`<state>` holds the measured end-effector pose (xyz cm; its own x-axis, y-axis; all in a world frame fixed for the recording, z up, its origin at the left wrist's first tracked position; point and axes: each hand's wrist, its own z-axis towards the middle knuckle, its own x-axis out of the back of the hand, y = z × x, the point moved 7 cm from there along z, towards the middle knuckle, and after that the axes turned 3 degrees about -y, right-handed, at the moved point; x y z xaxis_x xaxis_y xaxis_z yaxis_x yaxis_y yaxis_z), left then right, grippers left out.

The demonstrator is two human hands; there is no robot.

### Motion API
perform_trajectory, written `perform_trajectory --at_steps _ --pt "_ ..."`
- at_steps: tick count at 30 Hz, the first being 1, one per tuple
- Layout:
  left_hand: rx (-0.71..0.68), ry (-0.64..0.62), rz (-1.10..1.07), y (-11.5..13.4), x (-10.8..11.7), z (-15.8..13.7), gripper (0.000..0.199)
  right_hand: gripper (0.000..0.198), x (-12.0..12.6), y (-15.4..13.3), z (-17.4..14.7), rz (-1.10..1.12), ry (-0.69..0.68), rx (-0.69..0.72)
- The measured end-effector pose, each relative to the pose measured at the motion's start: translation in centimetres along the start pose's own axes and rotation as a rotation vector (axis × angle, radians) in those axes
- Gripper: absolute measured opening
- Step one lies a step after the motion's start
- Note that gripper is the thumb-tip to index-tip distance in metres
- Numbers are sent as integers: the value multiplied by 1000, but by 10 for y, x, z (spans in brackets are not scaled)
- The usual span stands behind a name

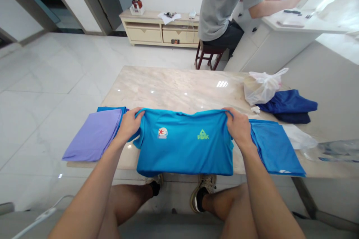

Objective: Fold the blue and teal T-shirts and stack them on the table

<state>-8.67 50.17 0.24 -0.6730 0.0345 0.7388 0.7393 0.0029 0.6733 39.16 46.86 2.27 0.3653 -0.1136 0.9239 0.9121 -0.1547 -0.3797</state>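
Observation:
A blue T-shirt with a round red-and-white emblem and a green PEAK logo is stretched between my hands, its lower part hanging at the table's front edge. My left hand pinches the shirt's upper left corner. At the upper right corner my right hand grips it the same way, thumb and fingers closed. Left of the shirt lies a folded purple garment with blue cloth under it. Folded blue clothing rests beside my right wrist.
The marble table carries a white plastic bag, dark blue clothing and a clear plastic bottle on the right. Beyond it, a person in grey sits on a stool at a white counter. A low cabinet stands behind.

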Motion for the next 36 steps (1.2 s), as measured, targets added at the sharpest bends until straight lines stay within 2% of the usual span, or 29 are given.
perform_trajectory --at_steps 2,3,9,15,18,22,25,30,36 --pt "27 97 3 -2 6 1 49 47 12 -3 0 23 126 -36" --pt "54 105 30 -6 6 2 48 47 13 -3 0 13 135 -62" --pt "192 61 285 -23 -10 -4 47 44 0 0 2 -102 0 -152" --pt "187 12 290 -17 -18 0 42 42 -12 9 5 -83 -78 -146" --pt "187 17 358 -14 -20 -3 45 47 -18 16 5 -64 -90 -75" --pt "7 39 480 7 -39 -10 52 46 -35 9 3 -99 -106 156" --pt "-157 -26 426 26 -67 -11 49 44 -55 -7 3 -62 -167 298" --pt "-290 -152 438 49 -110 -18 47 41 -80 -35 4 -93 -270 394" --pt "-377 -126 531 71 -137 -41 56 40 -87 -60 -10 -200 -300 474"
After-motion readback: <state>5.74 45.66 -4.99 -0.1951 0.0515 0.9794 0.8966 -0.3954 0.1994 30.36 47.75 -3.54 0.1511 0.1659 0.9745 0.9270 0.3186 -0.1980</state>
